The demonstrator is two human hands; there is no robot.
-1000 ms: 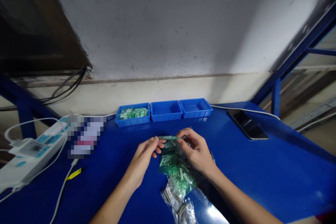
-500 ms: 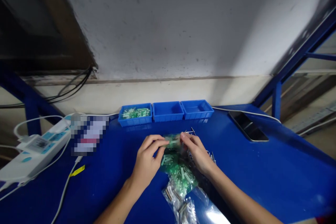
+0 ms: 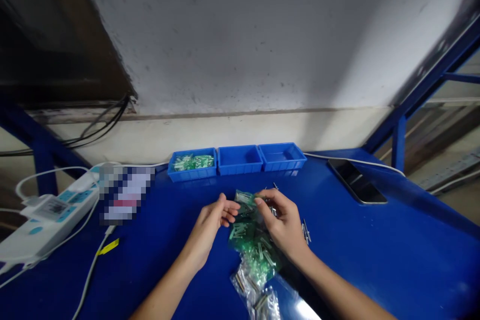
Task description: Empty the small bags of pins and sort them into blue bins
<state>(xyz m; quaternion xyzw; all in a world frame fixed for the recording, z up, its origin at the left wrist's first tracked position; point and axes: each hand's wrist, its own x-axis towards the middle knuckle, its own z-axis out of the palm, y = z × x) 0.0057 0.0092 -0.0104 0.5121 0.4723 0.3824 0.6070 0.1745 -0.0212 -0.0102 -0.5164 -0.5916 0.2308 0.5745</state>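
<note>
Between my hands is a small green-tinted plastic bag (image 3: 244, 199) with pale slim pieces in it. My right hand (image 3: 281, 217) pinches its right edge between thumb and fingers. Just left of the bag, my left hand (image 3: 211, 222) is open, fingers apart and holding nothing. Nearer to me lie more green bags (image 3: 242, 234) of light-coloured pins, and clear bags (image 3: 258, 285) with metal pieces, in an overlapping row. Loose metal pins (image 3: 306, 231) lie beside and partly behind my right hand.
Three blue bins (image 3: 240, 161) stand in a row against the wall; the left one holds green bags (image 3: 193, 162). A phone (image 3: 356, 180) lies at right. A white power strip (image 3: 52, 215) with cables and a pixelated item (image 3: 127, 195) are at left. The table (image 3: 393, 250) is blue.
My left hand has let go of the green bag's left side and drawn slightly left, its fingers opening. My right hand still grips the bag, which is now more tilted.
</note>
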